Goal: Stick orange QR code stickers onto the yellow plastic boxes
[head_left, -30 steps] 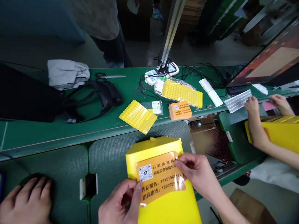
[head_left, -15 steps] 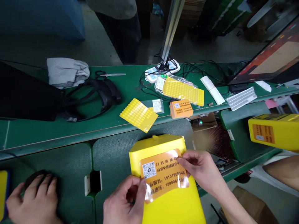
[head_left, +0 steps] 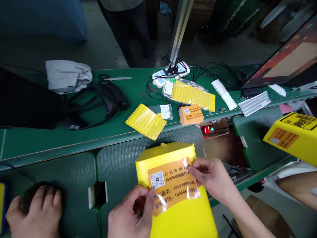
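An orange sticker (head_left: pixel 173 185) with a QR code and dark print spans the top of a yellow box (head_left: pixel 183 223). My left hand (head_left: pixel 131 213) pinches the sticker's lower left edge between thumb and finger. At the upper right corner, my right hand (head_left: pixel 210 178) grips it the same way. The sticker looks slightly bowed and shiny; whether its middle touches the box I cannot tell. Beneath the box lies a green textured conveyor plate (head_left: pixel 119 168).
A co-worker's hand (head_left: pixel 34 211) rests on a dark rounded object at left. On the right a co-worker's arm is near another yellow box (head_left: pixel 294 138). The bench holds an orange sticker stack (head_left: pixel 191 114), yellow dot-sticker sheets (head_left: pixel 146 122), scissors (head_left: pixel 115 78), a black headset (head_left: pixel 109 99) and cables.
My hands and the sticker have barely moved. At right, the other yellow box has tilted, showing more of its black label. A red light now glows on the small device under the bench edge.
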Action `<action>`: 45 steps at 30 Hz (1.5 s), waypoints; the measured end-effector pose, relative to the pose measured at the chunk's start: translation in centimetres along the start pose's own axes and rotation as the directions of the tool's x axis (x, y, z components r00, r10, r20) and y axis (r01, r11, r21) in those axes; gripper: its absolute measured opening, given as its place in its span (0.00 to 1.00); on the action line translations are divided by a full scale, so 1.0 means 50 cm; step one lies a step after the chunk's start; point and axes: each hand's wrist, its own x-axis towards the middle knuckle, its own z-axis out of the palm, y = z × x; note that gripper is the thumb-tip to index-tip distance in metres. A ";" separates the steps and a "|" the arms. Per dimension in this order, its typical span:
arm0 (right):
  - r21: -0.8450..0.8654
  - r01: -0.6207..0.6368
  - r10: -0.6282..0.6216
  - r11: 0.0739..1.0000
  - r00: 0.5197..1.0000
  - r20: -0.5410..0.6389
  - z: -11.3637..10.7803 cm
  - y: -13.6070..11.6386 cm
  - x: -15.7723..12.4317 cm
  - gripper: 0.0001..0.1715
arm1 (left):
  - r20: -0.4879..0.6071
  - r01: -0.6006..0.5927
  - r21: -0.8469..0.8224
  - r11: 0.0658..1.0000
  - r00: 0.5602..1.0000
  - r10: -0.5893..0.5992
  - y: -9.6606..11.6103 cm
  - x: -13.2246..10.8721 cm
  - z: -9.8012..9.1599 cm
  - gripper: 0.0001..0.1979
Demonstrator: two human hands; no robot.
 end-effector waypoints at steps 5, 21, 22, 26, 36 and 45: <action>0.022 -0.014 0.014 1.000 1.000 0.013 0.000 -0.005 0.002 0.19 | -0.017 0.067 0.022 0.997 0.998 -0.067 -0.003 -0.002 0.002 0.10; -0.545 0.119 -0.212 0.830 0.971 -0.111 -0.004 -0.036 -0.003 0.23 | 0.014 0.074 0.510 0.857 0.996 -0.094 0.032 0.013 0.002 0.25; -0.622 0.110 -0.232 0.776 0.966 -0.119 -0.009 -0.040 -0.004 0.25 | 0.020 0.063 0.538 0.841 0.996 -0.088 0.035 0.017 -0.005 0.24; -0.667 0.107 -0.266 0.737 0.954 -0.140 -0.024 -0.037 0.014 0.21 | -0.136 0.020 0.475 0.880 0.989 0.051 0.040 0.053 -0.013 0.19; 0.253 0.244 -0.248 0.936 0.969 -0.019 0.044 0.158 -0.053 0.31 | -0.260 -0.016 -0.058 0.998 0.966 0.000 -0.023 -0.055 0.090 0.25; 0.621 0.128 -0.070 0.773 0.991 -0.117 0.093 0.262 -0.085 0.42 | -0.211 -0.384 0.358 0.851 0.855 0.474 0.046 -0.102 0.142 0.29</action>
